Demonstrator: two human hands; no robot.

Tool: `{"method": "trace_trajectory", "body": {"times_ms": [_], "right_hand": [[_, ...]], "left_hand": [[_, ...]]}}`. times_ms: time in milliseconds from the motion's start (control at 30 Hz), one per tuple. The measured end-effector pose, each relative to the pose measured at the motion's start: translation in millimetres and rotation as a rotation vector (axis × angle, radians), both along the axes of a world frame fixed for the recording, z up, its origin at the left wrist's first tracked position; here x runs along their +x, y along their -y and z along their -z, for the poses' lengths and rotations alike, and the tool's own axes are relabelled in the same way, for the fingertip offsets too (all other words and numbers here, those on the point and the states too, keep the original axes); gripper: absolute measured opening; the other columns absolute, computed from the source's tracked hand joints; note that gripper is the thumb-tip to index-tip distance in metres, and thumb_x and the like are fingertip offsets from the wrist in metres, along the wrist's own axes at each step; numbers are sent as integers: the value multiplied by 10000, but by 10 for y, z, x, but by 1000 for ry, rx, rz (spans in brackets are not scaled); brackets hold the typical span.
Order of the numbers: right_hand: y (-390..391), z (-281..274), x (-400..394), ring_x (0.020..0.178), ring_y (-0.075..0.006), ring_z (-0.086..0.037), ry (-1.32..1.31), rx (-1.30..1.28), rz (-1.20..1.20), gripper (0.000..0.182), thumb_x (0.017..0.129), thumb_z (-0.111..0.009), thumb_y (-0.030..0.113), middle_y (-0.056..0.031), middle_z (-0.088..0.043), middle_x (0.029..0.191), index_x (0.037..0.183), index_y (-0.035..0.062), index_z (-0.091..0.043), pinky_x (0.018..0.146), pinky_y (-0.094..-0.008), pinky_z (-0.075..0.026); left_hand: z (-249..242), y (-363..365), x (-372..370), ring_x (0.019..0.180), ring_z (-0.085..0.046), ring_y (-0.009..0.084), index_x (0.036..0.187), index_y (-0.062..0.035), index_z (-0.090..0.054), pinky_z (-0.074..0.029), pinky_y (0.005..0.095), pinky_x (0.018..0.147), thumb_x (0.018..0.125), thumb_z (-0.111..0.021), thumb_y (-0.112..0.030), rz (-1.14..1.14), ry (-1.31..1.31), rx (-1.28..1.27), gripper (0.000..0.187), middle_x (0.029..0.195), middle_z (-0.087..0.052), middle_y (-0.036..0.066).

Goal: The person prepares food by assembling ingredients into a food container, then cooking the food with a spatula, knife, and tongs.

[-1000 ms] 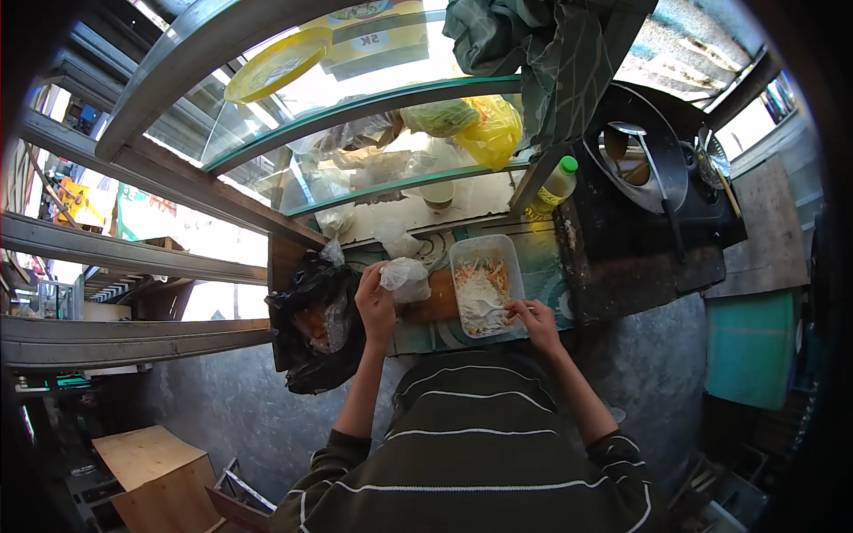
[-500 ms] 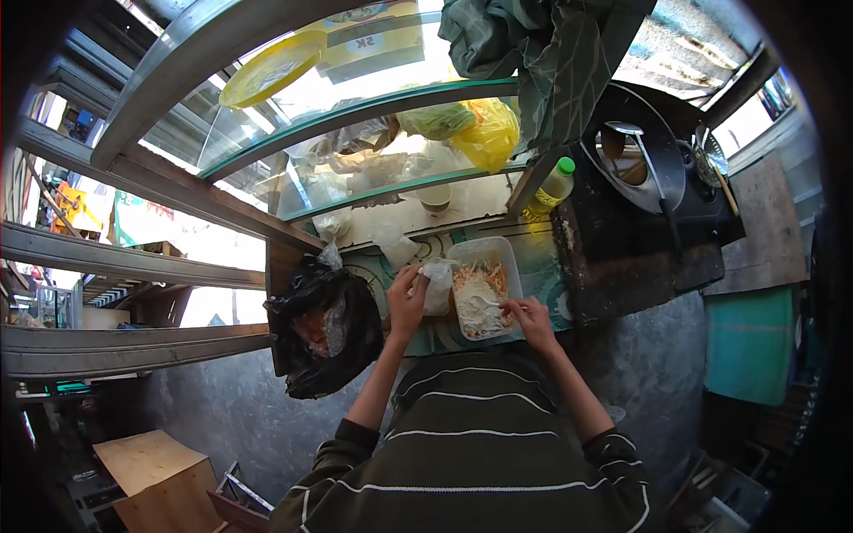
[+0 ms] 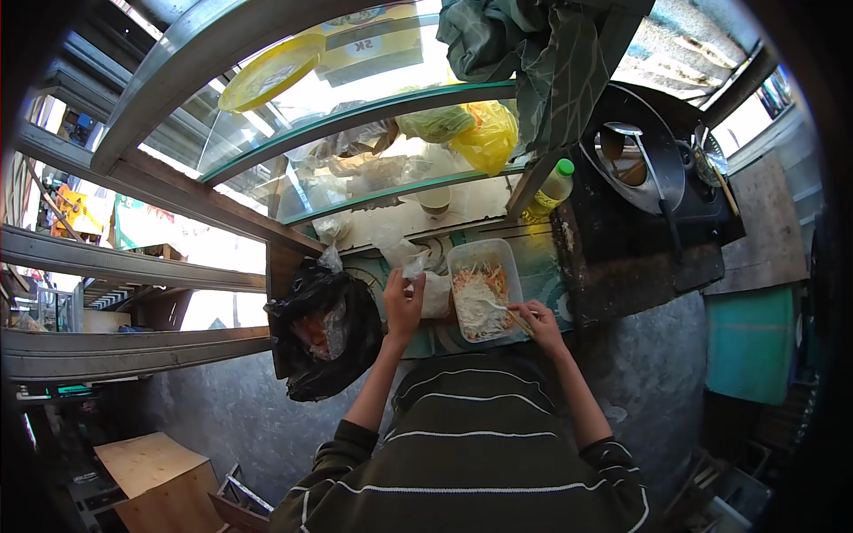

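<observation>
Pinched in the right hand [image 3: 539, 326], one spoon [image 3: 494, 306] slants with its long axis pointing forward-left into white powder [image 3: 476, 298] over orange shreds [image 3: 483, 271] in one container [image 3: 501, 252], whose length runs away from the person. The left hand [image 3: 404, 306] meets thin plastic [image 3: 410, 263] beside a white bag [image 3: 436, 298], its grip unclear. One black bag [image 3: 360, 330] sits left, one green-capped bottle [image 3: 554, 189] beyond to the right.

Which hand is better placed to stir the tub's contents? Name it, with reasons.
Right, most likely: the right hand grips the spoon, whose head is in the tub. The left hand is at a plastic bag beside it.
</observation>
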State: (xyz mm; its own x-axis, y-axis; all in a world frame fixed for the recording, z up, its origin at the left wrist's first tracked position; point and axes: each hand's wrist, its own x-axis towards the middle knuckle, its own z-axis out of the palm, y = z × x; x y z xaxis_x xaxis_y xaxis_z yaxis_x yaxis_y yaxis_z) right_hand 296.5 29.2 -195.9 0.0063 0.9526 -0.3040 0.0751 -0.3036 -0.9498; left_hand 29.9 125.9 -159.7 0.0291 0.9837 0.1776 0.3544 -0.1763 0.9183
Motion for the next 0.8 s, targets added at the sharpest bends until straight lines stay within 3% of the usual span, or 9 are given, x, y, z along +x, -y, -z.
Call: {"method": "trace_trajectory", "body": {"times_ms": [67,100,167,200,267,400,467,667,800], "right_hand": [[3,-9,-6,860,-174,-482,323,88,-66,248,843,-564,285,-49,-511,834,968,92,-658,816,-294,-366],[4,-29,-14,860,-174,-482,322,89,-67,248,843,-564,285,-49,-511,834,968,92,-658,816,-294,-366],[4,-105,-30,892,-223,-449,680,212,-17,287,786,-618,292,-44,-463,892,1030,144,-640,829,-338,-342],[-30,-258,-74,892,-223,-449,680,215,-21,287,786,-618,292,-44,-463,892,1030,144,-640,829,-338,-342],[-126,-549,-218,908,-242,-445,1052,324,90,337,763,-636,278,-43,-466,946,1083,173,-611,805,-371,-336],[-430,-681,-616,915,-234,-450,841,456,-41,382,737,-649,245,-50,-473,949,1110,190,-587,779,-367,-331],[-564,-668,-843,914,-230,-458,759,648,-136,333,722,-655,220,-51,-485,937,1051,198,-609,748,-369,-331],[-689,-483,-973,904,-219,-463,748,754,-184,129,695,-650,198,-24,-485,899,822,197,-627,729,-372,-328],[-608,-490,-990,900,-208,-461,814,829,-183,84,679,-635,192,-14,-472,865,761,191,-617,736,-375,-318]], "left_hand": [[-24,32,0,726,-542,88,940,15,-575,-477,225,510,838,-589,-97,-80,75,0,153,867,-571,62],[-16,44,2,726,-542,88,940,15,-575,-477,225,510,838,-589,-97,-81,75,1,153,867,-571,62],[6,68,10,644,-584,142,879,51,-562,-473,233,449,824,-597,-87,-115,136,44,152,806,-546,95],[-36,87,12,644,-584,142,879,51,-562,-473,233,449,824,-597,-87,-119,136,45,152,806,-546,95],[-113,141,25,673,-591,137,891,51,-568,-476,239,462,816,-603,-73,-114,140,30,149,808,-558,97],[-115,194,16,704,-567,95,922,28,-591,-489,236,540,821,-617,-103,-102,135,-1,168,836,-598,66],[-124,210,8,719,-576,101,914,21,-599,-490,243,573,811,-630,-106,-121,95,9,167,827,-617,71],[-168,259,2,717,-580,95,889,30,-612,-484,240,601,792,-653,-105,-169,143,-36,171,808,-632,74],[-47,280,-1,713,-583,95,867,45,-615,-479,236,616,776,-669,-93,-218,141,-5,174,790,-638,78]]}}
